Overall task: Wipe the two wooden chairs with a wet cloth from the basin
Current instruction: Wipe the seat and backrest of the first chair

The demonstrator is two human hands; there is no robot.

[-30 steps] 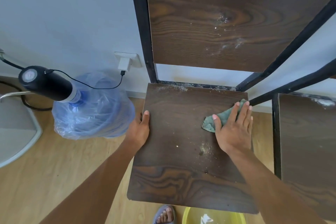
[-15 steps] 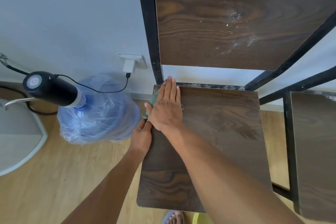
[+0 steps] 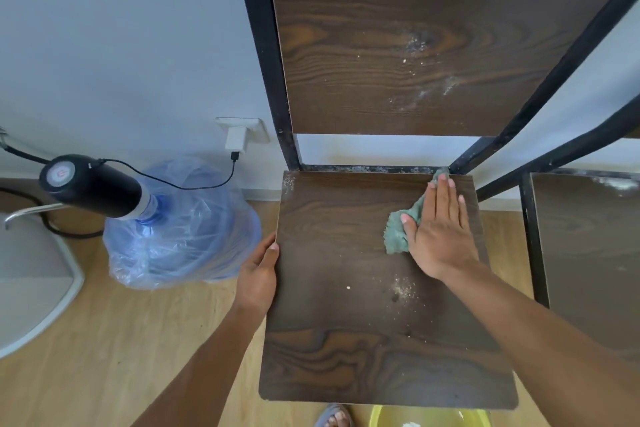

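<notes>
A dark wooden chair (image 3: 346, 340) with a black metal frame stands in front of me against the wall. Pale dust speckles its seat and its backrest (image 3: 415, 55). My right hand (image 3: 438, 232) lies flat on a green cloth (image 3: 398, 230), pressing it onto the seat's far right corner. My left hand (image 3: 258, 276) grips the seat's left edge. A second wooden chair (image 3: 588, 260) stands at the right, its seat dusty along the back. The rim of a yellow basin (image 3: 429, 418) shows under the seat's front edge.
A large blue water bottle (image 3: 180, 225) in plastic wrap with a black pump on top stands left of the chair. Its cable runs to a wall socket (image 3: 239, 133). A white object (image 3: 31, 288) sits at the far left. A sandalled foot (image 3: 334, 418) is at the bottom.
My right hand has swept the cloth from the seat's back left corner across to the back right corner. My left hand has stayed on the left edge.
</notes>
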